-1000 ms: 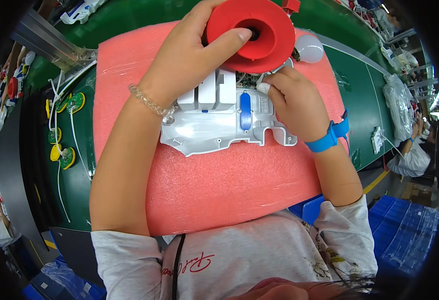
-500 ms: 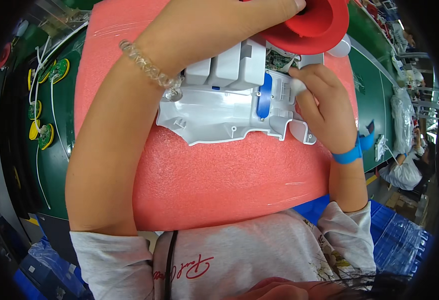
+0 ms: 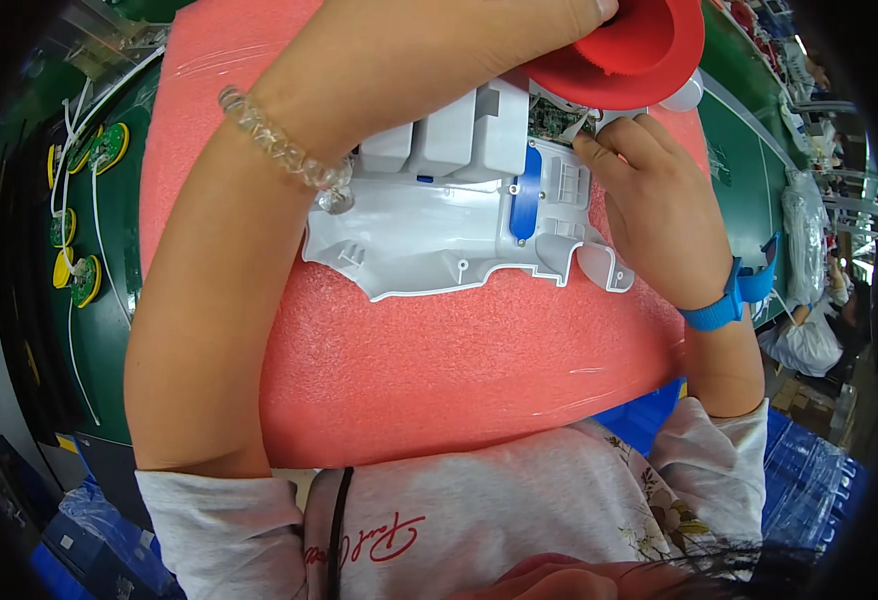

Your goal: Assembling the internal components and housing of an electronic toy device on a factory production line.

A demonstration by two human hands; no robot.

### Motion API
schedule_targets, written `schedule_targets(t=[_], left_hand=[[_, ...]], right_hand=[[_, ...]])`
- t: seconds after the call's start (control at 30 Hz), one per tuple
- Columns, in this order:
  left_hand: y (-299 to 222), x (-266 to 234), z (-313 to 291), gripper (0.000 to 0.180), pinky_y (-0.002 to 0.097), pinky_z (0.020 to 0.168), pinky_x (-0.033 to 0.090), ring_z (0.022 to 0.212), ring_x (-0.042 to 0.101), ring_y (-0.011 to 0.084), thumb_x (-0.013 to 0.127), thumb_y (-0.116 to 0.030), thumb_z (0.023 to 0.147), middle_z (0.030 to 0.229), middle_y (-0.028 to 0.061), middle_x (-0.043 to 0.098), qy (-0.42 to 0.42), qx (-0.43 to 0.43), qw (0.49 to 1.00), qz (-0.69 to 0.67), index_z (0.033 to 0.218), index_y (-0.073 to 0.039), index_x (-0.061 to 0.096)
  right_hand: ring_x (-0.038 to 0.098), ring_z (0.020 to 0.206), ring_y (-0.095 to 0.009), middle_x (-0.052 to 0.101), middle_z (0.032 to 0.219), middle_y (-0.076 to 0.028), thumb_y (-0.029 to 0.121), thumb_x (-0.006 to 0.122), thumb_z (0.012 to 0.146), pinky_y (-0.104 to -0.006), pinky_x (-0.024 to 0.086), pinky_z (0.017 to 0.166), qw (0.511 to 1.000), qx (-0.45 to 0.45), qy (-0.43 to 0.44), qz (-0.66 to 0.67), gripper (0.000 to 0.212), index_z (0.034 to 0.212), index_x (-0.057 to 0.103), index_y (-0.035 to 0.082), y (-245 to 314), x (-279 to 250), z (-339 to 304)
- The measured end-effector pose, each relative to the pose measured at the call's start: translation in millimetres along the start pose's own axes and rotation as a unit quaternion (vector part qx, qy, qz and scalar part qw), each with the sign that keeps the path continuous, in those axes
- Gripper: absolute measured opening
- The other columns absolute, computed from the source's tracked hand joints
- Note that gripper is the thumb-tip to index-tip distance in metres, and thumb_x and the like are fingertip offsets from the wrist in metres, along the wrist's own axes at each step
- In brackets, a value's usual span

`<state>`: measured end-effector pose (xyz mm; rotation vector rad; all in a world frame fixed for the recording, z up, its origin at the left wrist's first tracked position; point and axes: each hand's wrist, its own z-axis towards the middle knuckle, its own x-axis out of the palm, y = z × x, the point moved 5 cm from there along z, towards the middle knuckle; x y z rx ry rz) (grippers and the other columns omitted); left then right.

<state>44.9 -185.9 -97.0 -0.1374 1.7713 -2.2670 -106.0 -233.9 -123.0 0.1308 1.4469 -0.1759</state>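
A white plastic housing [image 3: 409, 240] lies on pink foam, with raised white blocks [image 3: 449, 135] along its far side and a blue strip [image 3: 527, 200] towards its right. Over its far right corner, my left hand [image 3: 489, 35] grips a red funnel-shaped part [image 3: 649, 85], thumb at its opening; the other fingers are out of sight. Below the red part a green circuit board [image 3: 551, 120] shows inside the housing. My right hand [image 3: 664, 210] is closed in a pinch at the board's right edge. A small white piece [image 3: 578, 126] shows by its fingertips, too small to name.
The pink foam sheet [image 3: 439, 390] covers the middle of a green table [image 3: 109, 330]. Several round green-and-yellow boards [image 3: 87, 280] with white cables lie at the left. Blue crates [image 3: 804, 490] stand at the lower right, and a person with a white bag [image 3: 809, 345] is beyond.
My right hand has turned at the circuit board, its wrist swinging outward to the right. The left hand keeps hold of the red part, and its forearm appears slightly further left.
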Motion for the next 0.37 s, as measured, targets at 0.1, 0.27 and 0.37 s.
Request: schedule_targets(t=[0.1,0.27,0.37], left_hand=[[2,-2,3,0.041,0.0249,0.075,0.046,0.088,0.053,0.0109,0.058,-0.023,0.085,0.102,0.0084,0.055,-0.013,-0.019,1.0,0.012,0.116,0.001,0.044],[4,-4,0,0.041,0.0261,0.076,0.046,0.088,0.053,0.0123,0.058,-0.023,0.085,0.101,0.0093,0.055,-0.001,0.01,1.0,-0.019,0.115,0.002,0.044],[3,-7,1,0.041,0.0268,0.077,0.045,0.089,0.053,0.0131,0.058,-0.023,0.085,0.101,0.0103,0.056,-0.007,0.001,1.0,0.012,0.115,0.002,0.044]], right_hand=[[0.053,0.079,-0.027,0.053,0.081,-0.011,0.002,0.056,0.069,-0.0349,0.045,0.069,0.997,0.027,-0.038,0.06,0.027,0.096,0.062,0.0,-4,-1,3],[0.056,0.078,-0.028,0.056,0.084,-0.013,0.007,0.06,0.07,-0.037,0.046,0.068,0.972,0.177,-0.056,0.145,0.023,0.093,0.063,0.004,-12,-22,8],[0.058,0.084,-0.026,0.058,0.092,-0.011,0.012,0.063,0.072,-0.0329,0.047,0.072,0.997,-0.03,-0.052,0.039,0.024,0.095,0.064,0.007,4,-24,10]])
